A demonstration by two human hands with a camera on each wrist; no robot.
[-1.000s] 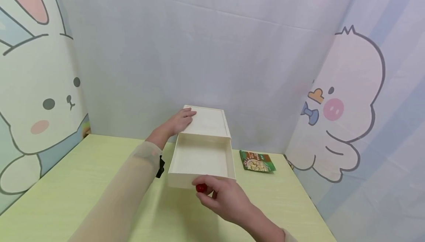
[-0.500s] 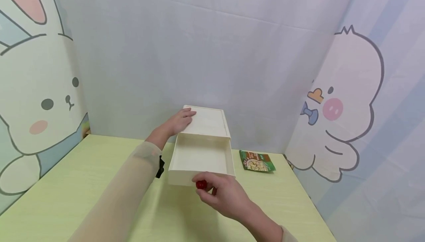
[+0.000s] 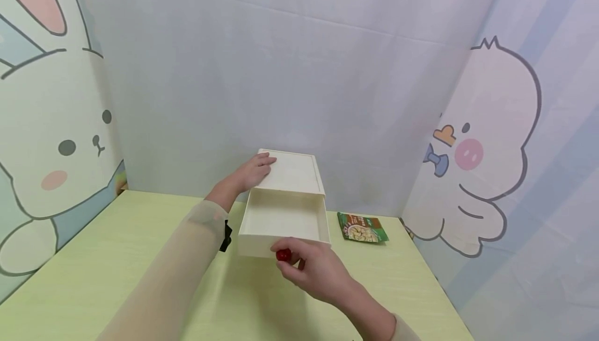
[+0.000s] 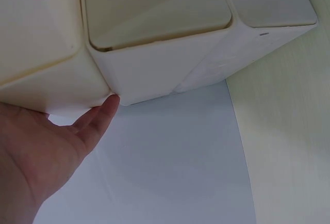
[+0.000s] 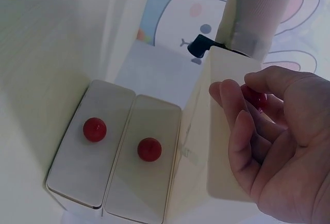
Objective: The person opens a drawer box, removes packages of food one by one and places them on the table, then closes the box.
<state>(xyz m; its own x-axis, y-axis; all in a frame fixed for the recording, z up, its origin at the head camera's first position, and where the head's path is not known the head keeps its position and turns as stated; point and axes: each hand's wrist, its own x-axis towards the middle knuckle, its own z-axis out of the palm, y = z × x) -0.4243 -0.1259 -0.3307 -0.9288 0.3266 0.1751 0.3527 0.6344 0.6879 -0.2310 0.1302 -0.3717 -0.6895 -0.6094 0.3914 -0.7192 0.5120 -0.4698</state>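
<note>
A white drawer cabinet (image 3: 292, 172) stands at the back of the table, with its top drawer (image 3: 285, 213) pulled out and nothing inside it. My right hand (image 3: 323, 271) pinches the round red knob (image 3: 283, 255) on that drawer's front between thumb and fingers. The left hand (image 3: 255, 172) rests on the left edge of the cabinet's top, its fingers extended over it. In the right wrist view, two lower drawers are pushed in, each with a red knob (image 5: 149, 149) on its front.
A green food packet (image 3: 362, 227) lies on the table to the right of the cabinet. Behind rises a pale curtain wall (image 3: 299, 70), with cartoon figures on the side panels. The light green tabletop (image 3: 154, 226) extends to both sides.
The pulled-out drawer has slid slightly inward, away from me, with my right hand still on its knob. My left hand stays in the same place on the cabinet.
</note>
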